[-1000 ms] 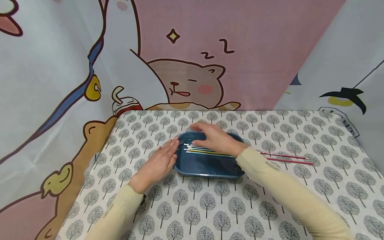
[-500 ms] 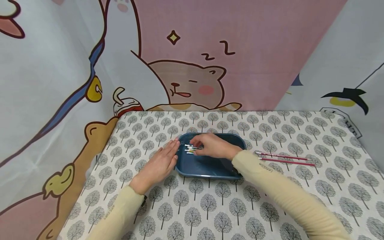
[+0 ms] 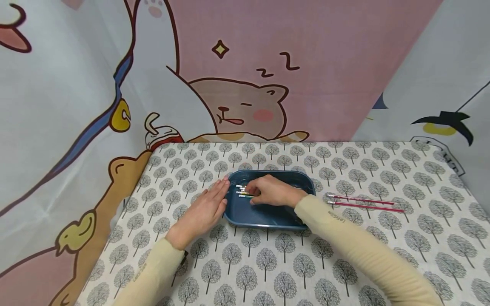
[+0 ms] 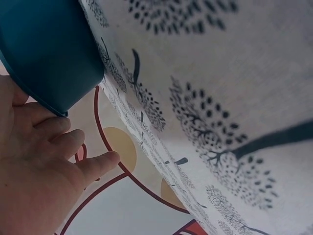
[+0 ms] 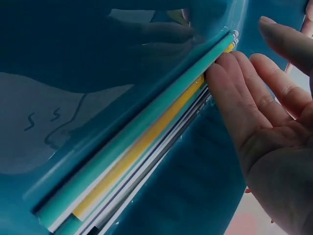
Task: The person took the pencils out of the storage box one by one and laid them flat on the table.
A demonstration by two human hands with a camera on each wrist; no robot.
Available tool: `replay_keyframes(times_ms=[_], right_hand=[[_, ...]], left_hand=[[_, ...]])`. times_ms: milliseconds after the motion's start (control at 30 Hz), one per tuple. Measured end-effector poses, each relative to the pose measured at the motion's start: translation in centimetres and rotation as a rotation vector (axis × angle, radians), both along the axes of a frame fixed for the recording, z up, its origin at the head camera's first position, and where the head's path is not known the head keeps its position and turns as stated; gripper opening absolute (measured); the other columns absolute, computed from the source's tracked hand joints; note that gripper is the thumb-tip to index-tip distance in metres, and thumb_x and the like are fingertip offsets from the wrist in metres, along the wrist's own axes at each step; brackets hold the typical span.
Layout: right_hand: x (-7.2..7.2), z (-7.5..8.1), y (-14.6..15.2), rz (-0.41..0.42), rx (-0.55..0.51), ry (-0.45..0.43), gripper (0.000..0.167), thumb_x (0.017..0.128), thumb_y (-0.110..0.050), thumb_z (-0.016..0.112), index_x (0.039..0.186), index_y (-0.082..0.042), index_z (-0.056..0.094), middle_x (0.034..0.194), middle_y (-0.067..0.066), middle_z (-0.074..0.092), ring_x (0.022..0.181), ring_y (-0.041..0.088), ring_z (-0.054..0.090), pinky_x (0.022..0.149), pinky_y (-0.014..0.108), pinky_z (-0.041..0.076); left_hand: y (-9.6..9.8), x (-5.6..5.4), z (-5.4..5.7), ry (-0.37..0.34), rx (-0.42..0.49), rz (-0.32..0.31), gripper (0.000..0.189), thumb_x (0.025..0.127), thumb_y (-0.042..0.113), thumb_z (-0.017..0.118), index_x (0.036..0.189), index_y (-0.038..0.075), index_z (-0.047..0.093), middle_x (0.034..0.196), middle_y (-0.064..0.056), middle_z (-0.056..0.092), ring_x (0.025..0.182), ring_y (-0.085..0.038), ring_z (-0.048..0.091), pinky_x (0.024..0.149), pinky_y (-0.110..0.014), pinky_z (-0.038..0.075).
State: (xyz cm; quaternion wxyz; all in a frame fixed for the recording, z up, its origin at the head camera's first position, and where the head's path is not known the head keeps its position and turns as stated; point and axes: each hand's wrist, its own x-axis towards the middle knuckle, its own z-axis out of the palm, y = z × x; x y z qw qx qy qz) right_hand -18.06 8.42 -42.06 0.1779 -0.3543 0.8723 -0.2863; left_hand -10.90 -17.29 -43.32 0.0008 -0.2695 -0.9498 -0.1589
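Observation:
Several pencils (image 5: 142,129) in green, yellow and dark colours lie side by side in a blue tray (image 3: 264,223). Over them, inside the tray, is my right hand (image 3: 269,190). In the right wrist view its fingers are gently bent and touch the bundle, while the thumb stands apart from them. My left hand (image 3: 200,210) has straight fingers resting against the tray's left end; the left wrist view shows fingertips at the rim of the tray (image 4: 54,54). In the head view the right hand and sleeve hide much of the pencils.
Two red pencils, an upper red pencil (image 3: 361,199) and a lower red pencil (image 3: 367,207), lie on the tablecloth (image 3: 264,272) right of the tray. A printed cartoon curtain (image 3: 329,63) hangs behind and beside the table.
My right hand has come down and slightly nearer over the pencils, and its fingers are drawn closer together. The left hand stays against the tray.

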Motion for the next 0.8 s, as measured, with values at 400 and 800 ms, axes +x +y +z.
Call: replay_keyframes(times_ms=[400, 800], right_hand=[[-0.26, -1.02, -0.08, 0.040, 0.006, 0.055, 0.031, 0.088, -0.011, 0.083, 0.118, -0.007, 0.076, 0.109, 0.004, 0.076, 0.093, 0.012, 0.070, 0.084, 0.026, 0.059], [-0.29, -1.01, -0.13, 0.094, 0.030, 0.090, 0.025, 0.088, -0.003, 0.080, 0.112, -0.009, 0.078, 0.104, 0.001, 0.075, 0.091, 0.012, 0.069, 0.083, 0.028, 0.060]], left_hand=[[0.02, 0.00, 0.05, -0.011, 0.012, -0.003, 0.055, 0.112, 0.024, 0.042, 0.162, 0.005, 0.030, 0.170, -0.007, 0.023, 0.155, -0.031, 0.026, 0.120, -0.062, 0.031], [0.09, -0.03, 0.05, -0.009, 0.004, -0.002, 0.055, 0.111, 0.023, 0.044, 0.162, 0.005, 0.030, 0.170, -0.007, 0.023, 0.155, -0.029, 0.025, 0.120, -0.062, 0.032]])
